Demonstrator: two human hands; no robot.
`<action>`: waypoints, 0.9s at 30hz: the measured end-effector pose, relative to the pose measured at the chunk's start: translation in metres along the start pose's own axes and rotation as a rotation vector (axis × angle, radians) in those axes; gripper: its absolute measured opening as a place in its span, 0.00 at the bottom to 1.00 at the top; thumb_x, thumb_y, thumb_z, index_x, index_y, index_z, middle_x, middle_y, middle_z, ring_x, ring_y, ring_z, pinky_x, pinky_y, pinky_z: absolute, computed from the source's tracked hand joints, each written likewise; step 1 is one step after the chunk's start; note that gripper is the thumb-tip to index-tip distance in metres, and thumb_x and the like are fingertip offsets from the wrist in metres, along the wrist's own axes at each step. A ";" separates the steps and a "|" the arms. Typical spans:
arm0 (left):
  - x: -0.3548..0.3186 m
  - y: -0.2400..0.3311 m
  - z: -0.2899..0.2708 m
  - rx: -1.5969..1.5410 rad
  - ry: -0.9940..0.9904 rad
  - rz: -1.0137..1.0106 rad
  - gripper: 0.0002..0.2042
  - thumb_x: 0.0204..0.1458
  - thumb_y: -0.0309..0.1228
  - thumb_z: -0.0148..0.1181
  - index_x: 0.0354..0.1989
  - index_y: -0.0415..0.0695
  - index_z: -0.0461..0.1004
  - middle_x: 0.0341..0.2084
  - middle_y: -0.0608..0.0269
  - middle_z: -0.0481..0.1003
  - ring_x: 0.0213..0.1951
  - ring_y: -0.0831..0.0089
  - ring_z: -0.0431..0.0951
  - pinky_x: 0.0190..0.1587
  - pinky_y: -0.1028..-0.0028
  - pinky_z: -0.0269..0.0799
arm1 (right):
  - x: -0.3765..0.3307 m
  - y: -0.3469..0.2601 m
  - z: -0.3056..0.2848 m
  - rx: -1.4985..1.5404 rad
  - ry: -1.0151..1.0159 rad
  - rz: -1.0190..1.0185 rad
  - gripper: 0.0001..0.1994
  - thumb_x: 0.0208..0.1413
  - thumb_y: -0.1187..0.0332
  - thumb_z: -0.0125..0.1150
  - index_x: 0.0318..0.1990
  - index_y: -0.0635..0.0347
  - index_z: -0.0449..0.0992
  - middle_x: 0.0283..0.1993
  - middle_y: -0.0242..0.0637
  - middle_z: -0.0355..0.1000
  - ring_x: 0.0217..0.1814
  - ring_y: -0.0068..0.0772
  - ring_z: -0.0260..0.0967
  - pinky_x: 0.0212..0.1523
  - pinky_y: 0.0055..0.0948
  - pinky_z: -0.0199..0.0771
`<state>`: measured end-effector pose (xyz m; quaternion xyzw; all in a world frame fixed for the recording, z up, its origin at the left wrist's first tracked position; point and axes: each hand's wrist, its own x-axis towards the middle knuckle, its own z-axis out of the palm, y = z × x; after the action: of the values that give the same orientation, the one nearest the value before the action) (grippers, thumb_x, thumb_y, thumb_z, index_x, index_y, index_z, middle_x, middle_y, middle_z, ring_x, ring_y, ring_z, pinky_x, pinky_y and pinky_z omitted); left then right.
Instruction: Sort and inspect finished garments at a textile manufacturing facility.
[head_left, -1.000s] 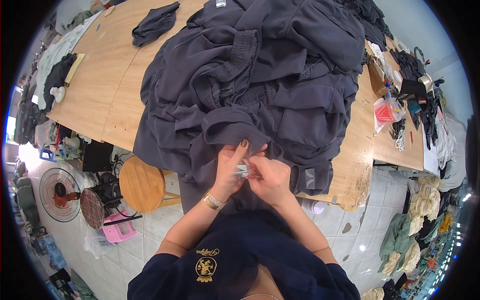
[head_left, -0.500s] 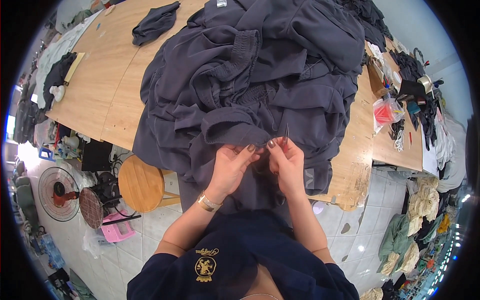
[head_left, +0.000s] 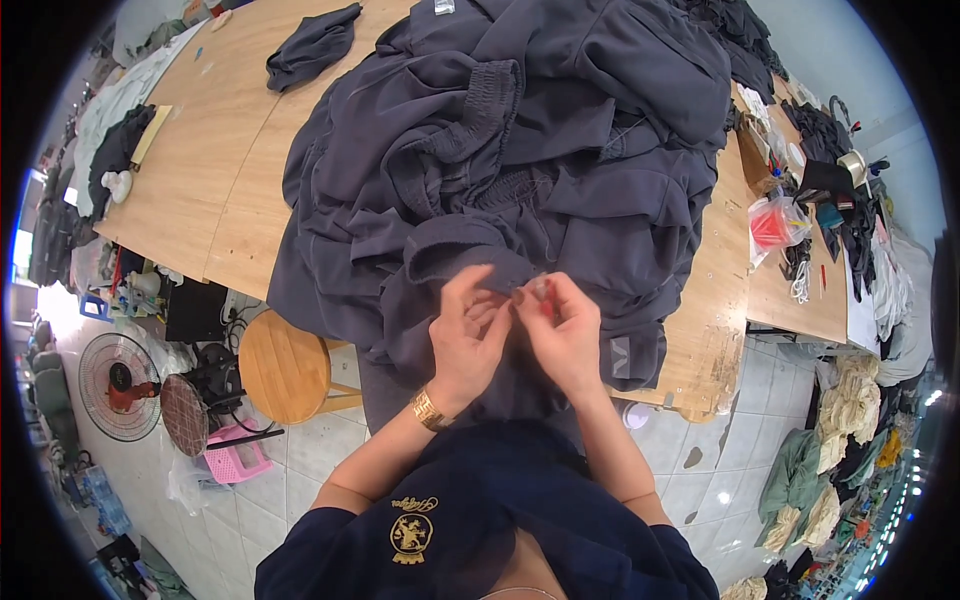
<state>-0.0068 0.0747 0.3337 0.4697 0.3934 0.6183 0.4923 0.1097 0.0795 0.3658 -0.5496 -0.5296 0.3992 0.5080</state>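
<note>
A large heap of dark grey garments (head_left: 640,210) with gathered elastic waistbands covers the table in front of me. At its near edge my left hand (head_left: 468,335) is lifted, index finger raised and apart from the thumb. Its thumb tip comes close to my right hand (head_left: 562,340), and whether its lower fingers touch cloth is hidden. My right hand is closed around small thread snips (head_left: 548,311); only red bits show between its fingers, and the blades are blurred. Just beyond both hands lies a looped band of grey fabric (head_left: 455,245).
Bare wood of the table (head_left: 215,200) shows left of the heap, with a small dark cloth piece (head_left: 313,45) beyond. A round wooden stool (head_left: 283,367) and a fan (head_left: 122,387) stand at left. A cluttered side table (head_left: 800,300) is at right.
My left hand has opened its pinch on the fabric edge and raised its index finger. My right hand has turned inward, and the snips' upright blades no longer show.
</note>
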 end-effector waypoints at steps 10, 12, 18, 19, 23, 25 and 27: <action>0.001 0.008 -0.012 0.209 -0.138 -0.025 0.12 0.47 0.11 0.55 0.41 0.33 0.73 0.39 0.59 0.73 0.40 0.73 0.77 0.45 0.77 0.74 | -0.009 -0.001 -0.008 -0.409 -0.042 -0.424 0.12 0.38 0.79 0.61 0.34 0.60 0.73 0.23 0.38 0.71 0.23 0.39 0.72 0.22 0.29 0.69; 0.001 0.004 -0.014 0.127 -0.138 -0.068 0.11 0.49 0.12 0.55 0.41 0.34 0.73 0.38 0.59 0.73 0.40 0.74 0.77 0.46 0.77 0.73 | -0.010 0.001 -0.007 -0.353 -0.023 -0.451 0.12 0.40 0.77 0.64 0.35 0.61 0.73 0.20 0.34 0.69 0.18 0.29 0.68 0.21 0.23 0.65; 0.015 0.006 -0.028 -0.583 -0.101 -0.482 0.05 0.57 0.23 0.54 0.40 0.40 0.71 0.39 0.59 0.75 0.46 0.58 0.76 0.51 0.63 0.74 | -0.014 0.004 -0.014 -0.102 -0.019 -0.092 0.17 0.47 0.71 0.68 0.43 0.63 0.70 0.22 0.28 0.67 0.20 0.14 0.60 0.21 0.17 0.61; 0.017 0.007 -0.031 -0.735 -0.106 -0.568 0.05 0.57 0.25 0.54 0.41 0.41 0.71 0.39 0.59 0.75 0.47 0.55 0.76 0.52 0.59 0.73 | -0.015 0.008 -0.013 -0.107 0.004 -0.112 0.16 0.48 0.69 0.67 0.42 0.63 0.70 0.23 0.31 0.69 0.20 0.17 0.65 0.22 0.19 0.64; 0.016 0.005 -0.042 -0.860 -0.134 -0.696 0.05 0.59 0.28 0.52 0.41 0.46 0.72 0.43 0.57 0.74 0.54 0.54 0.71 0.52 0.58 0.71 | -0.017 0.012 -0.017 -0.409 -0.112 -0.126 0.14 0.51 0.65 0.63 0.41 0.63 0.70 0.26 0.38 0.74 0.24 0.31 0.73 0.23 0.28 0.70; 0.018 0.011 -0.037 -0.852 -0.150 -0.693 0.05 0.59 0.28 0.51 0.41 0.47 0.72 0.40 0.58 0.75 0.51 0.58 0.72 0.51 0.59 0.71 | -0.017 0.015 -0.015 -0.513 -0.118 -0.241 0.14 0.53 0.62 0.61 0.41 0.61 0.71 0.28 0.41 0.74 0.26 0.42 0.74 0.24 0.33 0.72; 0.018 0.014 -0.036 -0.845 -0.160 -0.687 0.05 0.60 0.29 0.50 0.41 0.47 0.72 0.37 0.60 0.75 0.48 0.63 0.74 0.51 0.59 0.71 | -0.017 0.010 -0.015 -0.542 -0.136 -0.235 0.13 0.54 0.61 0.59 0.41 0.60 0.71 0.28 0.41 0.74 0.26 0.45 0.74 0.24 0.35 0.72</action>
<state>-0.0460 0.0892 0.3412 0.1213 0.2029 0.4882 0.8401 0.1243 0.0616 0.3569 -0.5720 -0.7097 0.2177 0.3490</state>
